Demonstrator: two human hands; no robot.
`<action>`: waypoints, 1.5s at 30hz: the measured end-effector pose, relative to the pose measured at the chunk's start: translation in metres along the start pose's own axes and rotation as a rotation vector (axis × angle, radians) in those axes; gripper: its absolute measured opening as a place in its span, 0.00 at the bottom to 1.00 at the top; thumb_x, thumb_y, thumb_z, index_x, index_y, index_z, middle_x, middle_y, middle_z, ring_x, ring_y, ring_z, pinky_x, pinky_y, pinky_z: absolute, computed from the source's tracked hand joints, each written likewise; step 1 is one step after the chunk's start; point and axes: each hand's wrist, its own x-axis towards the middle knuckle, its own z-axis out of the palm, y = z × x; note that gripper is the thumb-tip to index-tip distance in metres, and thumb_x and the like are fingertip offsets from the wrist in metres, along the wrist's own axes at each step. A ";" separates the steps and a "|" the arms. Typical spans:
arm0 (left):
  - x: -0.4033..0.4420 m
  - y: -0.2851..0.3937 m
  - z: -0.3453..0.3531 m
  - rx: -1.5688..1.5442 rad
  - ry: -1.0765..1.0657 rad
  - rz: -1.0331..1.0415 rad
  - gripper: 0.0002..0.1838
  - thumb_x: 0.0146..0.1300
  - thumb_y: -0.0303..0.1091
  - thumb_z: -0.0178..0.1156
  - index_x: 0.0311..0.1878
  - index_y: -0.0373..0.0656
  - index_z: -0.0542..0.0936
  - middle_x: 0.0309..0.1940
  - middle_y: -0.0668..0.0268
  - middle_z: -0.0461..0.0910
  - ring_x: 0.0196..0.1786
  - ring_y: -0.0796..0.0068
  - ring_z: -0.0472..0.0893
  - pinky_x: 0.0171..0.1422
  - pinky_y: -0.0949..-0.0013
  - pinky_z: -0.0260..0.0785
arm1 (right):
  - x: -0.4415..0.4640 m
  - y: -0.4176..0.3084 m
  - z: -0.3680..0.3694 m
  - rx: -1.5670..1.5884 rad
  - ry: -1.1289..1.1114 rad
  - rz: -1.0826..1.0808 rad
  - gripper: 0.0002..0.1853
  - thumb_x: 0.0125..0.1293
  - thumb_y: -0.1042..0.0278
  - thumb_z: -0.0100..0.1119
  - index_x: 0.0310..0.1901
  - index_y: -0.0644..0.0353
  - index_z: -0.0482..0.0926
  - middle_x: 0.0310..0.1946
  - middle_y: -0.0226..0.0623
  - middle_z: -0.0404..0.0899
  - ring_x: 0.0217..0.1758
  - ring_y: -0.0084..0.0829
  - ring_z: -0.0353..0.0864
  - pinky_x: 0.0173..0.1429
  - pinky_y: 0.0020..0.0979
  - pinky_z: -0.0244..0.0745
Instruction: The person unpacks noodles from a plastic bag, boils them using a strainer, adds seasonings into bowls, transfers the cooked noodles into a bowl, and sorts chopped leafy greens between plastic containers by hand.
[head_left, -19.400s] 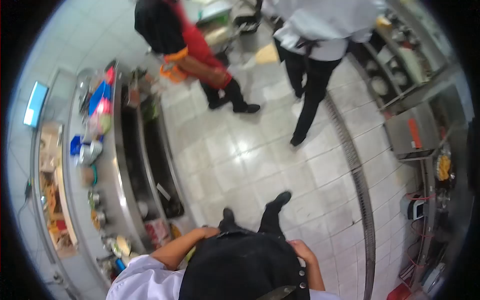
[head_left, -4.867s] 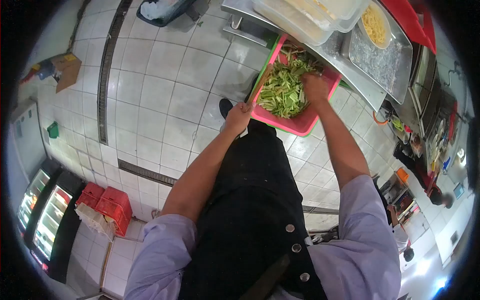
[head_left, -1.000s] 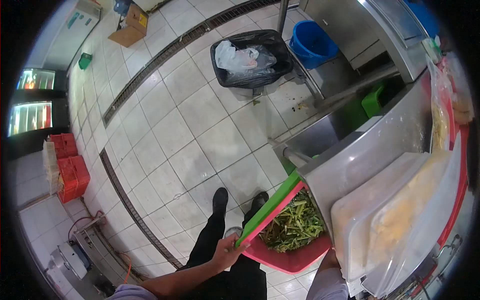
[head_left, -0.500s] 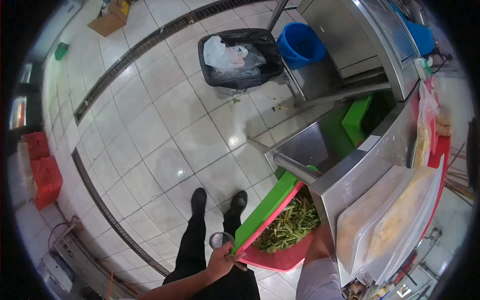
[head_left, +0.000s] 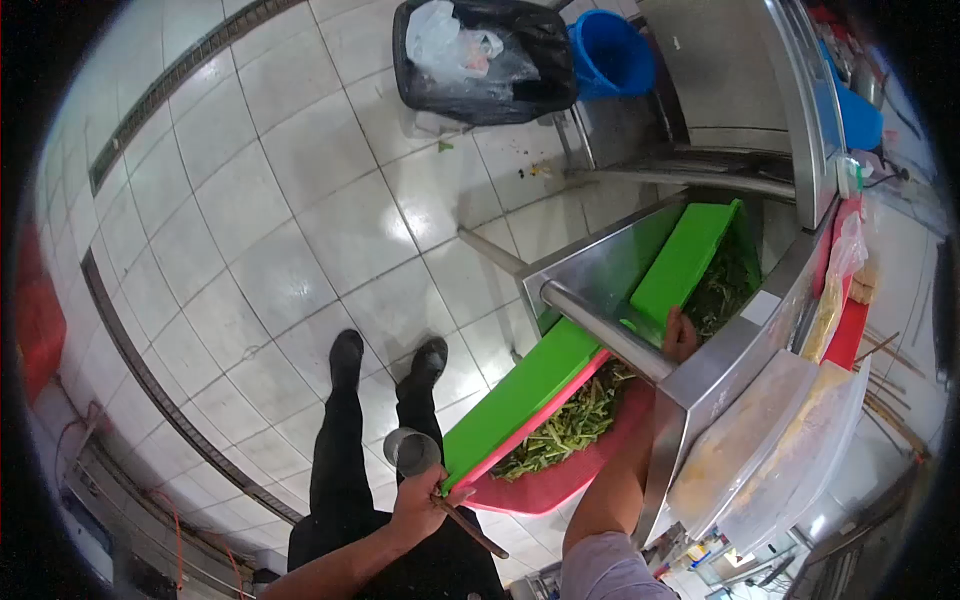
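My left hand is closed on the near corner of a green-sided container with a pink inner basket. The same hand holds a round metal scoop with a thin brown handle. Chopped green vegetable stems fill the pink basket. My right arm passes over the basket and behind a steel bar. There my right hand has its fingers curled together beside a second green container, which has dark chopped greens in it; what those fingers grip is hidden.
A steel counter frame bounds the right side, with plastic-wrapped pale food packs on top. Ahead stand a black-lined bin with plastic bags and a blue bucket. A floor drain runs along the left.
My right hand has come into view behind the steel bar. The second green container shows more, closer to the near one. The view has shifted, and the scoop has tilted.
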 end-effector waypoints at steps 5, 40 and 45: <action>-0.001 -0.016 0.005 0.005 -0.034 -0.054 0.21 0.62 0.42 0.82 0.39 0.41 0.78 0.21 0.65 0.72 0.24 0.74 0.71 0.30 0.64 0.64 | -0.007 -0.024 0.020 -0.109 0.174 -0.200 0.31 0.80 0.50 0.63 0.71 0.68 0.72 0.60 0.55 0.84 0.62 0.45 0.84 0.64 0.44 0.77; -0.002 -0.007 -0.001 0.060 -0.064 -0.026 0.21 0.66 0.41 0.78 0.36 0.41 0.74 0.23 0.59 0.75 0.25 0.63 0.77 0.31 0.59 0.68 | -0.080 -0.095 0.064 -0.331 0.685 -0.543 0.28 0.77 0.64 0.65 0.75 0.60 0.75 0.71 0.57 0.76 0.76 0.55 0.73 0.79 0.50 0.67; -0.004 -0.053 0.009 -0.140 0.002 0.051 0.19 0.67 0.36 0.75 0.45 0.42 0.72 0.30 0.55 0.78 0.28 0.56 0.79 0.35 0.57 0.70 | -0.210 -0.055 0.068 -0.371 0.161 0.064 0.33 0.76 0.60 0.66 0.78 0.60 0.69 0.75 0.58 0.70 0.80 0.59 0.66 0.82 0.53 0.60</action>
